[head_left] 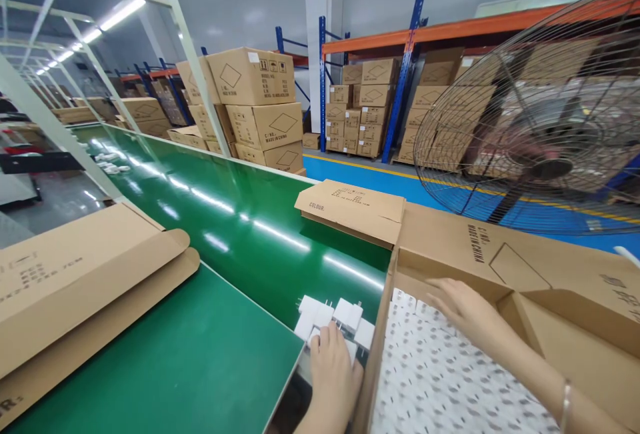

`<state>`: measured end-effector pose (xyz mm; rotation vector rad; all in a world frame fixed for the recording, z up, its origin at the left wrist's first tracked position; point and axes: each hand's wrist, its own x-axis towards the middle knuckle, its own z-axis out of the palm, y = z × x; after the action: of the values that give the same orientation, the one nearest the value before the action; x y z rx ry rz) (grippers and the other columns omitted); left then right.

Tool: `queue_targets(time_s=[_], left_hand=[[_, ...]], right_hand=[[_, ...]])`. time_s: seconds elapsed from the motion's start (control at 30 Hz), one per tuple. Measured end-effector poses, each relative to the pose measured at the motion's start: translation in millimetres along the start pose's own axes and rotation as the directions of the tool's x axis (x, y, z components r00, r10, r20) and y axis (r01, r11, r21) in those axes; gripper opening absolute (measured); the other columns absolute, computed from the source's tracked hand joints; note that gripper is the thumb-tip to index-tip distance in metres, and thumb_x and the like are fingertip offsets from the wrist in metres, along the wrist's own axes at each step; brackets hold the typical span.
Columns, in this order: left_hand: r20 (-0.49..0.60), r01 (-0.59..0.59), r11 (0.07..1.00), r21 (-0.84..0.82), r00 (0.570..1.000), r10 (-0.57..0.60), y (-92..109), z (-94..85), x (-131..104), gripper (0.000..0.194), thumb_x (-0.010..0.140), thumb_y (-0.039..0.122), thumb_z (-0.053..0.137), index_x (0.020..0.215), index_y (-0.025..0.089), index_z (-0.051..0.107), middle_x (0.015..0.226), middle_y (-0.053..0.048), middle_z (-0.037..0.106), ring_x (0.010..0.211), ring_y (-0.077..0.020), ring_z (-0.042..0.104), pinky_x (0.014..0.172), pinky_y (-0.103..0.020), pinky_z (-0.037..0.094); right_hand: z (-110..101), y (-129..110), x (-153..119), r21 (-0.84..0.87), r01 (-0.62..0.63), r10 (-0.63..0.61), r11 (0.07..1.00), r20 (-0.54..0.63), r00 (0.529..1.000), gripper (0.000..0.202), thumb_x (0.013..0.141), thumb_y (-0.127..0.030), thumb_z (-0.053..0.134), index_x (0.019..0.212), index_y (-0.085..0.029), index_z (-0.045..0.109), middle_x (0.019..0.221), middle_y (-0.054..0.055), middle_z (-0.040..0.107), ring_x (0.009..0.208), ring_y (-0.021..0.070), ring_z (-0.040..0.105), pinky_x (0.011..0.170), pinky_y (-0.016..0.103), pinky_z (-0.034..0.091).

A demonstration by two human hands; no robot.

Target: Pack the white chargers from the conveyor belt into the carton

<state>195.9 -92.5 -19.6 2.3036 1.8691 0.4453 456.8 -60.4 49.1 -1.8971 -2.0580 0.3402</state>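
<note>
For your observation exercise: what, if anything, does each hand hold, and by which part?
The left hand rests on top of the white chargers; a closed grip cannot be told. The right hand lies flat in the open carton, holding nothing.

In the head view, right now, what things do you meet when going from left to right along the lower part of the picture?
Flat folded cardboard → green belt → left hand on white plug adapters → open carton with packed white pieces → right hand inside it.
</note>
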Motion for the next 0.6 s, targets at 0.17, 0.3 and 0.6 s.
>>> queue_targets(time_s=[0.17,0.3,0.6], left_hand=[[0.083,0.182,0.945,-0.273,0.983,-0.166,-6.1,-42.1,-2.0,0.03,0.075,0.024,0.043,0.103,0.014,0.053,0.089,-0.011,0.061,0.084,-0.0278,0.056,0.076,-0.038,0.039],[0.149,0.339,0.728,-0.596,0.938,-0.314,-37.0,-58.4,-7.2,0.037,0.074,0.037,0.049,0.107,0.02,0.047,0.097,-0.008,0.063,0.088,-0.0247,0.059,0.076,-0.033,0.042],[0.261,0.219,-0.147,-0.965,0.871,-0.416,-46.6,-72.9,-21.3,0.048,0.056,0.036,0.075,0.094,0.02,0.05,0.095,-0.006,0.063,0.097,-0.0242,0.059,0.079,-0.03,0.046]], right_hand=[[36.5,-81.5,32.1,-0.108,0.491,-0.451,0.864,0.267,0.852,0.03,0.08,-0.015,0.047,0.109,-0.02,0.051,0.113,0.008,0.055,0.1,0.0211,0.053,0.081,0.034,0.045],[74.0,-108.0,55.4,-0.135,0.619,-0.523,0.774,0.414,0.745,0.031,0.065,0.004,0.052,0.088,-0.017,0.058,0.094,0.007,0.062,0.085,0.0199,0.059,0.069,0.029,0.045],[13.3,-102.5,21.2,0.149,0.513,-0.532,0.845,0.312,0.787,0.021,0.088,-0.024,0.045,0.108,-0.023,0.049,0.105,0.004,0.06,0.094,0.0165,0.057,0.076,0.028,0.046]])
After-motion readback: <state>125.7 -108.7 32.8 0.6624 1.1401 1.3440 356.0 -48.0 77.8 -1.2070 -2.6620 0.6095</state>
